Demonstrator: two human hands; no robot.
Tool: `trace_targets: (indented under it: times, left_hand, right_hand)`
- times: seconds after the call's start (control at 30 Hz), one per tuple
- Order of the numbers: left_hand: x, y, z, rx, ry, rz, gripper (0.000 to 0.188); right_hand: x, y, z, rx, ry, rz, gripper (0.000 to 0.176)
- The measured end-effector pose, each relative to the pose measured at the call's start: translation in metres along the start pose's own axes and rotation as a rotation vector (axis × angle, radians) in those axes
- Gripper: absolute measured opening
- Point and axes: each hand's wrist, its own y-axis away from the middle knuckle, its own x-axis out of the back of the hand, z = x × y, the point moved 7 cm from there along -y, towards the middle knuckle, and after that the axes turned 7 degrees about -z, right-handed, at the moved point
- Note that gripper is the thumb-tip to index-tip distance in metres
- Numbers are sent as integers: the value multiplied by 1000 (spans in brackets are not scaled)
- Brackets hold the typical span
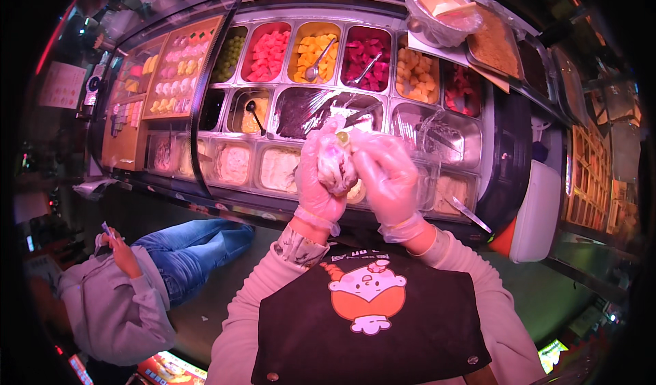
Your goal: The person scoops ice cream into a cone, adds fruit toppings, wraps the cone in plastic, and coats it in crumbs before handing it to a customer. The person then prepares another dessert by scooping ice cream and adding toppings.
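My left hand (320,175), in a clear plastic glove, cups a soft pale dessert (337,169) with a thin, folded outer skin. A green grape (342,138) sits at its top opening. From the other side my gloved right hand (387,172) has its thumb and fingertips pinched on the dessert's upper edge, beside the grape. Exactly what lies between those fingertips is hidden. Both hands are above the front rows of metal pans. Just beyond them is a pan of dark filling (302,111), partly under plastic film, with a spatula (365,112) across it.
Behind are pans of green grapes (230,57), pink cubes (266,52), mango cubes (313,52) and dragon fruit cubes (366,59). Pans of pale cream (279,167) line the front. A knife (471,215) projects over the front right edge. Another person (118,303) stands at left.
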Motion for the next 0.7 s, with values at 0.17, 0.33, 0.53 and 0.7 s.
trace_targets:
  times: [0.17, 0.33, 0.53, 0.7]
  left_hand:
    - [-4, 11, -5, -76, -46, -33, 52]
    - [-10, 27, -19, -88, -48, -25, 48]
    - [-34, 65, -21, -184, -237, 118, 49]
    - [-30, 54, -18, 26, 218, 59, 51]
  right_hand:
    - [2, 4, -46, 378, 298, -188, 16]
    - [-31, 12, -60, 334, 764, -377, 28]
    - [-51, 73, -111, 653, 1196, -592, 41]
    - [-28, 94, -130, 992, 889, -582, 48]
